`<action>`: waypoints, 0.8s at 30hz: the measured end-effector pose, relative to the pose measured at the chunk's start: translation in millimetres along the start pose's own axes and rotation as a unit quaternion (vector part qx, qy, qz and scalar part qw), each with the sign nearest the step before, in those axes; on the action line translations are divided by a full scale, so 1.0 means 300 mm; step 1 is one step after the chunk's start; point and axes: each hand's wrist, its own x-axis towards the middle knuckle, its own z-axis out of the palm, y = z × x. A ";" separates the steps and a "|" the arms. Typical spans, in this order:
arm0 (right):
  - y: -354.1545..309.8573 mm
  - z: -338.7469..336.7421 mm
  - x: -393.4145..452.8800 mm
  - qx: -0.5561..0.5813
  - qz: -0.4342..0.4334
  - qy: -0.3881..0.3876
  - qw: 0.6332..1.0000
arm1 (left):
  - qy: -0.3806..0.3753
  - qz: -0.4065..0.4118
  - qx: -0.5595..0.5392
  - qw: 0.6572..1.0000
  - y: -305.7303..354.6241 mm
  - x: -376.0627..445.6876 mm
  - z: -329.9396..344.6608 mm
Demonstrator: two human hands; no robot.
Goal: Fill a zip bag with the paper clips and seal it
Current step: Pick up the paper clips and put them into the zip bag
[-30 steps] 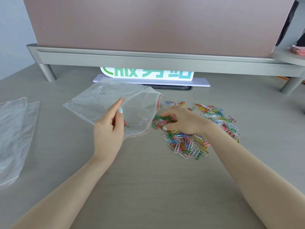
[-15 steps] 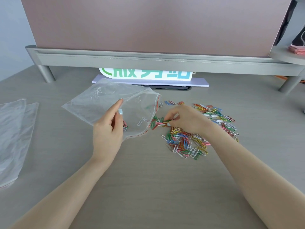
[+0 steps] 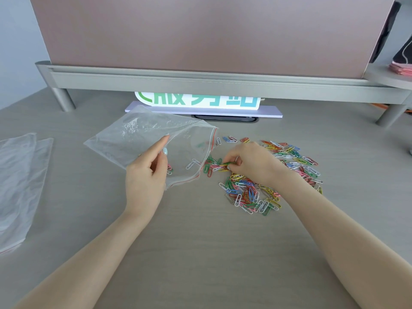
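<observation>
We look down on a grey counter (image 3: 200, 253) whose far edge runs under a pink-brown panel (image 3: 211, 30) on a raised grey rail (image 3: 200, 82); below that rail a white sign (image 3: 198, 101) shows green characters with their tops cut off, so we cannot read it. At the left edge lie spare clear bags (image 3: 20, 181), partly out of frame. The zip bag (image 3: 151, 146) lies left of centre, its red-lined mouth facing right and standing open; our left hand (image 3: 147, 181) holds its near edge, the thumb on top and the other fingers hidden behind the plastic, so that grip is clamped on the bag. A few clips show through the film inside, some screened by the hand. Right of the mouth the paper clips (image 3: 252, 195) spread in a many-coloured scatter across the counter, and part of the heap is covered by our right hand (image 3: 254, 163) and wrist. That hand's fingertips are curled together just outside the bag's mouth, pinching at several clips; how many we cannot make out.
</observation>
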 end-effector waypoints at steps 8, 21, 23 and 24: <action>0.007 -0.015 -0.019 0.100 0.018 0.009 0.995 | -0.003 0.013 0.009 1.000 -0.001 0.002 -0.001; -0.168 -0.013 0.061 0.337 0.041 0.036 0.940 | -0.017 0.023 0.030 0.999 0.003 0.005 0.009; -0.233 0.027 0.095 0.319 0.024 0.022 0.947 | -0.009 0.021 0.019 1.000 0.003 0.009 0.004; -0.261 0.049 0.114 0.296 0.010 0.022 0.955 | -0.002 0.017 0.015 1.000 0.002 0.012 0.000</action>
